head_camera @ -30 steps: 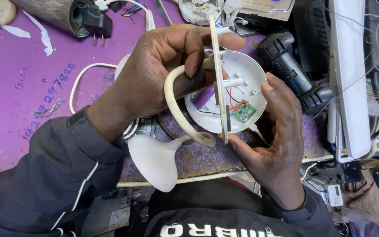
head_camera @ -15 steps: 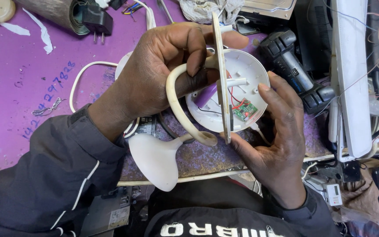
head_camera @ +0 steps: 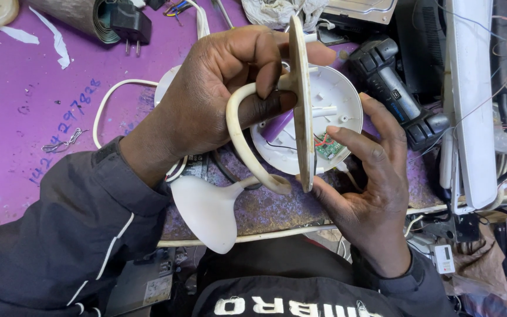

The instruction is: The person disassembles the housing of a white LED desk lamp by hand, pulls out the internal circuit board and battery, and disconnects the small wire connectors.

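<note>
A: The round white plastic lamp housing (head_camera: 330, 111), open with wires and a small green circuit board (head_camera: 327, 147) inside, sits above the purple bench (head_camera: 42, 105).

B: The left hand (head_camera: 218, 100) grips its cream cover disc (head_camera: 301, 100) edge-on; the right hand (head_camera: 365, 188) cups the housing, fingers curled on its rim

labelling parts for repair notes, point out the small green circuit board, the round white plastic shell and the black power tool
small green circuit board (head_camera: 328, 147), head view, middle of the board
round white plastic shell (head_camera: 347, 97), head view, bare inner wall
black power tool (head_camera: 395, 88), head view, ribbed handle
</note>
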